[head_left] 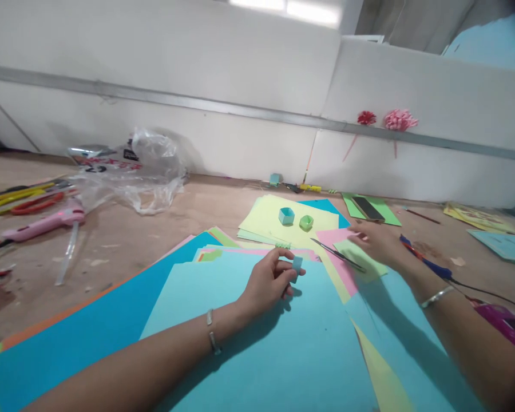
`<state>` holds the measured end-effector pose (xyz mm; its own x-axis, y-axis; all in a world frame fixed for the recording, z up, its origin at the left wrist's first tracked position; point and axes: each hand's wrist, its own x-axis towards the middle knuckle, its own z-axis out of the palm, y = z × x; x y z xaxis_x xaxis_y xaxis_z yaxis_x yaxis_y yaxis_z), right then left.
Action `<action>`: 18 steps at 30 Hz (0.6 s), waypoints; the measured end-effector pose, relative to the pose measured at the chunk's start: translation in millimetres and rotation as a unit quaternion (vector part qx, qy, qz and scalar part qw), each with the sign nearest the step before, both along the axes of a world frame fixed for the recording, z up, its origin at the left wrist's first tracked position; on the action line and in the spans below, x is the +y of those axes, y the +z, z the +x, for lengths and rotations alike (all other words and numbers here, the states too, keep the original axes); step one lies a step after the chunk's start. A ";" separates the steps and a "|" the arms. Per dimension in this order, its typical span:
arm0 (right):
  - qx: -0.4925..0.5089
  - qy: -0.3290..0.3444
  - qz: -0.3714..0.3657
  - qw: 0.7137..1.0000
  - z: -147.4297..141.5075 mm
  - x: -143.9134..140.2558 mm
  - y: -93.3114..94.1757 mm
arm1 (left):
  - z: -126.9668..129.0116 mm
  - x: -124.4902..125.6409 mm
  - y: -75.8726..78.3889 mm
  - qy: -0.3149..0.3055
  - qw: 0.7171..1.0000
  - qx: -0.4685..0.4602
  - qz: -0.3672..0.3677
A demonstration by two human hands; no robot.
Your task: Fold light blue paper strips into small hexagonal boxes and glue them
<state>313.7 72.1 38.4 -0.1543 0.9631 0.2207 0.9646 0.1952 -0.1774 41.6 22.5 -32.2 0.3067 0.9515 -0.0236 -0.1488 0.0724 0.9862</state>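
1. I am looking at a craft workspace, likely a paper-craft bench.
2. Coloured paper sheets (257, 320) cover the worn wooden table (124, 240).
3. Scissors (337, 254), a pink glue gun (43, 224) and hand tools (21, 197) lie about.
4. Folded paper rings (295, 217) sit on a sheet, and paper flowers (386, 119) decorate the plain white wall (206, 68).

Scissors (338, 255) handles under right hand (380, 243)

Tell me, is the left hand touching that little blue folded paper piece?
Touching. The head view shows the left hand pinching the small blue paper piece between its fingertips.
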 end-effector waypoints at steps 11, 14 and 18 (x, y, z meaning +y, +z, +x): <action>0.445 0.111 -0.298 0.837 -94.5 -30.7 -35.5 | -1.3 2.7 -8.6 -0.027 0.992 0.083 0.086; 0.494 0.108 -0.313 0.804 -90.9 -33.4 -42.7 | -1.5 3.0 -7.5 -0.031 0.991 0.100 0.088; 0.560 0.079 -0.306 0.766 -91.2 -33.3 -51.8 | -3.6 4.2 -3.9 -0.032 0.992 0.093 0.076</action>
<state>222.5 38.8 -13.4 -0.3244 0.9274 -0.1861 0.1139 -0.1570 -0.9810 38.0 26.7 -36.1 0.3699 0.9273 0.0572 0.0363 -0.0759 0.9965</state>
